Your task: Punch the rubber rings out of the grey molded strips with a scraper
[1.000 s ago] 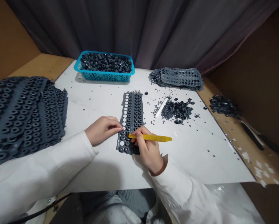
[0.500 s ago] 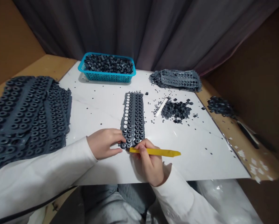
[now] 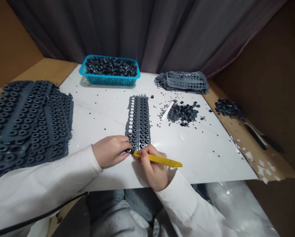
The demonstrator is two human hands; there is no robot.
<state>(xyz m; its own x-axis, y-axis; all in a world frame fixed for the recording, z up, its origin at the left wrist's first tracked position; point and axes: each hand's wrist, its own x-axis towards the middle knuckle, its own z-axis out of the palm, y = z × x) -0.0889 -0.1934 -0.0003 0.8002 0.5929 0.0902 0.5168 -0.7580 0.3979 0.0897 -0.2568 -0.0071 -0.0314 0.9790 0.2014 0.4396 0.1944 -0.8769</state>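
Rubber strip (image 3: 137, 123) is lying lengthwise on the white tabletop (image 3: 201, 158), with its left column of holes showing white. I'm holding the left hand (image 3: 110, 151) at the strip's near end, its fingers (image 3: 127, 142) pinching together on the dark rings there, while the right hand (image 3: 153, 169) is clamping a yellow spatula (image 3: 163, 160), its end at that same corner. I'm judging that a firm pinch and a low, shallow tool angle work best here, sparing the neighbouring rings. Blue basket (image 3: 109, 80) is sitting beyond, heaped with rings.
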